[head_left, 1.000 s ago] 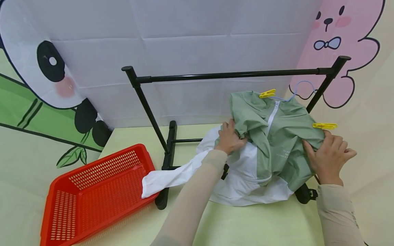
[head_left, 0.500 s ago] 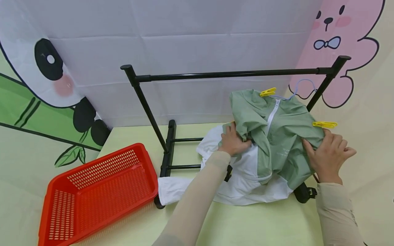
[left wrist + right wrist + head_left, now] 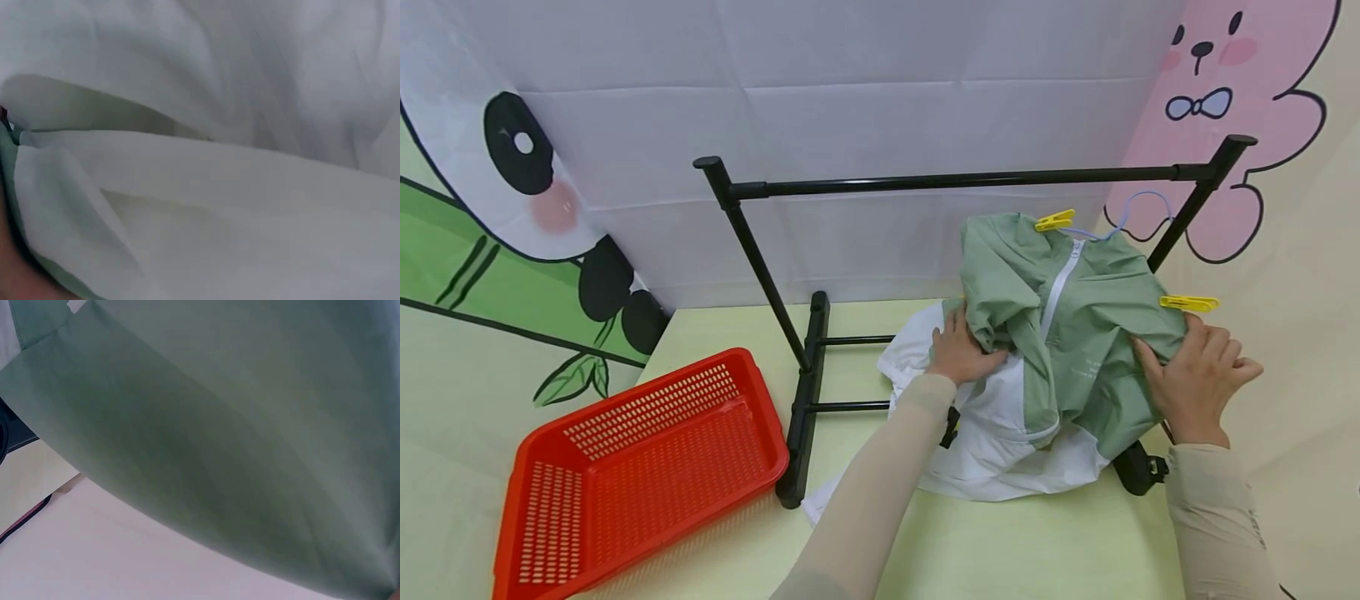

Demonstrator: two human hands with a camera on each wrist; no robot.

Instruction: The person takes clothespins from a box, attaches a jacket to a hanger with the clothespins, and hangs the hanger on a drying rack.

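Note:
A green and white zip jacket (image 3: 1086,333) hangs at the right of the rack on a pale blue hanger (image 3: 1125,218). One yellow clothespin (image 3: 1056,220) is at its collar, another yellow clothespin (image 3: 1189,303) at the right shoulder. My left hand (image 3: 964,350) grips the jacket's left side, thumb in front, some fingertips hidden by cloth. My right hand (image 3: 1204,383) pinches the right edge below the clothespin. White cloth (image 3: 250,212) fills the left wrist view; green cloth (image 3: 206,437) fills most of the right one.
A black garment rack (image 3: 955,181) stands on the pale table (image 3: 1030,550). To the left sits a red plastic basket (image 3: 647,492), close to the rack's foot. A white sleeve end (image 3: 820,498) lies partly behind my left forearm. Behind is a cartoon-printed backdrop (image 3: 850,108).
The white sleeve has slid off the basket's rim, down and right, mostly behind my left forearm. My left hand has shifted slightly on the cloth; the right has barely moved.

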